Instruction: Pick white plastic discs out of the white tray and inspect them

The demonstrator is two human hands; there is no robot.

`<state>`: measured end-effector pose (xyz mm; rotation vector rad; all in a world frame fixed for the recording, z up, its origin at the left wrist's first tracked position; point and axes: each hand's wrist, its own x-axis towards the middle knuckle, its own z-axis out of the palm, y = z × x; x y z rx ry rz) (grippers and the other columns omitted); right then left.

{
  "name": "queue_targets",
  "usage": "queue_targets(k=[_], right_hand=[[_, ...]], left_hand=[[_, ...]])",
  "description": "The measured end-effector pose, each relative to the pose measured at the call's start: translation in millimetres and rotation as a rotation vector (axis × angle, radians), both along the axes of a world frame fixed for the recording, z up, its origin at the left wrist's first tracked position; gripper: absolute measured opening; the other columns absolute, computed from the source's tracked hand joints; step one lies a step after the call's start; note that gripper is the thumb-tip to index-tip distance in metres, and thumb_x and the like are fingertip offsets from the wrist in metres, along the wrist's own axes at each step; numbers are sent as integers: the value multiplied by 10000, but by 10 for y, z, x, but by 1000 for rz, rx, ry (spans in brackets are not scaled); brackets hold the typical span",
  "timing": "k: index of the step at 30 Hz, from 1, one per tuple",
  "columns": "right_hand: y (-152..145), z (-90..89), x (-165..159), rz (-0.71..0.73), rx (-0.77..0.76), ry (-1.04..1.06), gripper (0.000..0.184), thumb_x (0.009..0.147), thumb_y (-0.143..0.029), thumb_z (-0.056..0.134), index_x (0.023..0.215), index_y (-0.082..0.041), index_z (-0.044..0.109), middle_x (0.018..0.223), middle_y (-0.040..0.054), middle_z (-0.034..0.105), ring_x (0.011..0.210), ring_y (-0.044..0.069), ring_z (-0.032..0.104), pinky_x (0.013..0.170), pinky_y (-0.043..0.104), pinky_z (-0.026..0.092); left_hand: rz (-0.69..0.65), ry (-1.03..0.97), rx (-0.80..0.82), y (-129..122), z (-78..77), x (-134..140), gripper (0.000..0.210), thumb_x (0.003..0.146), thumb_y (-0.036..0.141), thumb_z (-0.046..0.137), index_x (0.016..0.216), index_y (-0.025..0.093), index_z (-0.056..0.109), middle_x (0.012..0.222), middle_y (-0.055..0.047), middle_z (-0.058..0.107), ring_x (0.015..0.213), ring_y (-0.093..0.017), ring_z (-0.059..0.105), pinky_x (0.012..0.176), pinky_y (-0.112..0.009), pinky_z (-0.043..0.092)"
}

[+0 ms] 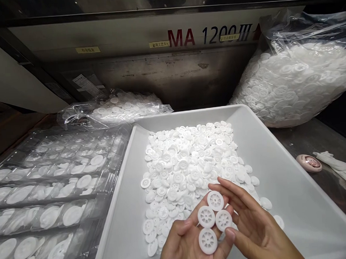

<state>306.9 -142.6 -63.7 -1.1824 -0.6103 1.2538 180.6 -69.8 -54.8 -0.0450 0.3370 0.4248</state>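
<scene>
Four white wheels (pixel 206 217) lie flat in the grip of the left hand (pixel 190 242), gathered on its upturned palm and fingers above the near part of the grey tray (pixel 258 152). Three sit bunched toward the fingertips and the fourth lies closest to the wrist, their spoked faces up. The left hand comes in from the tray's near side, its thumb raised clear at the left and its fingers stretched under the wheels toward the right hand. The right hand (pixel 256 225) reaches in from the near right, loosely cupped and wide, fingers extended up and leftward beyond the wheels; its thumb tip is just beside the right-hand wheel, and I cannot tell whether they touch. Beyond the hands, a pile of white discs (pixel 186 163) spreads from near the tray's far edge down its left half, with a few strays toward the right edge.
</scene>
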Motion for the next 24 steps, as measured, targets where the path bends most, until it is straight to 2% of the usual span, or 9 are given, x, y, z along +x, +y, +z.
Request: queue_targets(k=[6,10,15,19,24], right_hand=[[9,9,0,0,4,-8,455,828,-432,627,1246,-480,454,1349,-45,496,1284,151,398,1016,236,357],[3,3,27,24,-11,-7,458,847,-387,619,1253,-488,435,1354,-53,488,1289,141,392,1009,222,371],[4,-18,48,31,-31,-49,443,861,-380,601,1257,-477,429,1348,-40,489,1298,148,376,1028,253,363],[5,-54,52,37,-48,-107,445,870,-392,583,1270,-472,405,1361,-28,470,1311,174,353,1065,337,319],[-11,-150,90,52,-82,-158,464,890,-356,557,1304,-451,369,1384,-18,449,1299,184,367,1070,366,312]], left_hand=[[4,2,11,13,-27,-2,535,914,251,134,1231,104,540,1269,-139,582,1176,-222,535,1051,-390,285],[24,-22,-39,16,16,15,553,919,247,115,1226,84,545,1192,-131,634,1115,-206,567,1058,-376,270],[26,-5,-101,24,87,39,517,894,262,208,1210,60,563,1161,-132,643,1092,-207,576,1074,-372,250],[38,-8,-185,26,135,63,512,867,272,259,1203,34,564,1118,-143,648,999,-201,610,1077,-361,241],[40,59,-236,13,111,74,493,829,286,361,1227,51,532,1122,-149,618,1029,-199,578,1085,-350,220]])
